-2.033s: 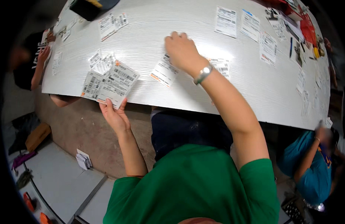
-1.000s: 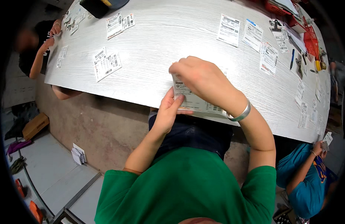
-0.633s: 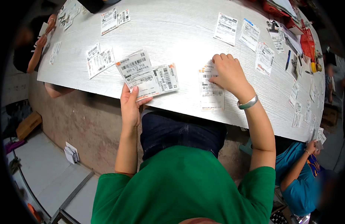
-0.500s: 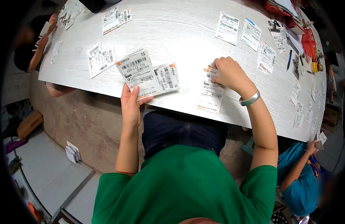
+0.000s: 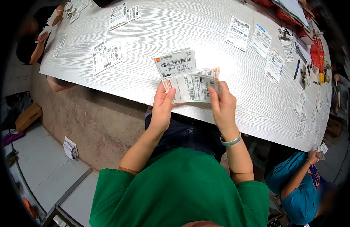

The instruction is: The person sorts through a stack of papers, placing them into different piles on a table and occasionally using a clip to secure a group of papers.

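Note:
Over the table's near edge, my left hand (image 5: 162,107) grips a fanned stack of shipping labels (image 5: 175,63) with barcodes and orange marks, its thumb on top. My right hand (image 5: 224,108) pinches the right end of another shipping label (image 5: 188,90), turned sideways across the front of the stack. That sideways label bows slightly between both thumbs and hides the lower part of the stack. On my right wrist sits a silver bangle (image 5: 231,139).
Shipping labels lie in groups on the white table (image 5: 175,30): a left pair (image 5: 107,58), a far pair (image 5: 123,17) and several at right (image 5: 275,67). A pen (image 5: 297,69), black clip (image 5: 284,34) and red basket (image 5: 317,56) stand beyond. Co-workers handle papers at the left and lower right.
My right hand has lifted the label from the table and brought it left onto the stack, turned sideways. My left hand has moved right with its stack.

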